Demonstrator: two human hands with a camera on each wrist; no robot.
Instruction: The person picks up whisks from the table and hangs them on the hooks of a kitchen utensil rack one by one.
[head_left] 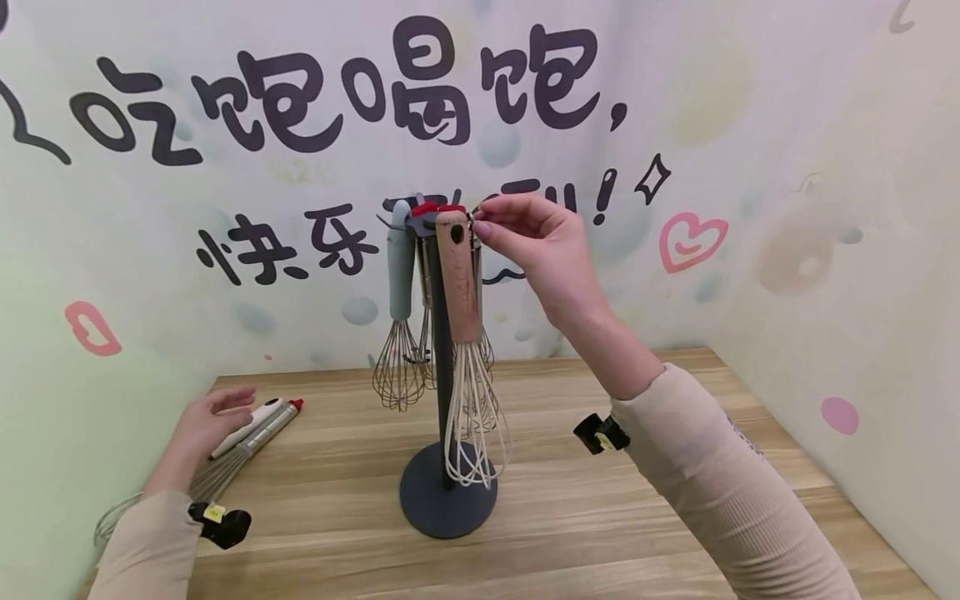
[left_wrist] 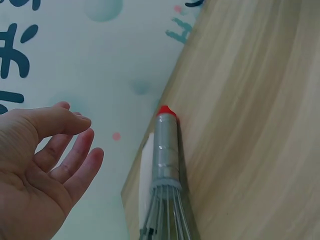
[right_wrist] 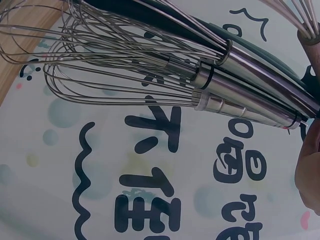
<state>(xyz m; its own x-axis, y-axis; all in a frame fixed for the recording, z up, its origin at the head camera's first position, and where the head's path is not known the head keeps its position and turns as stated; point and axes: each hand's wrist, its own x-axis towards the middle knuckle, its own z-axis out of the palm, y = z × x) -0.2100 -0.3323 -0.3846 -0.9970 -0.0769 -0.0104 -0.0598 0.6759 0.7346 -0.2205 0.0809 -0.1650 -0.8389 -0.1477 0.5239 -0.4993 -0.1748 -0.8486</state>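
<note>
A dark rack (head_left: 447, 500) stands mid-table with several whisks hanging from its top. A wooden-handled whisk (head_left: 459, 275) with pale wires hangs in front, and a grey-handled whisk (head_left: 400, 258) hangs to its left. My right hand (head_left: 525, 242) is raised to the rack's top and pinches the thin hanging end of a steel-handled whisk (right_wrist: 235, 107) beside the wooden handle. My left hand (head_left: 213, 421) hovers at the table's left edge, fingers relaxed (left_wrist: 75, 155), holding nothing. Just right of it lie a steel whisk with a red tip (left_wrist: 167, 150) and a white-handled one (head_left: 251, 421).
The wooden table (head_left: 600, 517) sits in a corner, with printed walls (head_left: 825, 208) close behind and at both sides. Small black cameras sit on both wrists. The lying whisks' wires reach the table's left front edge (head_left: 120, 512).
</note>
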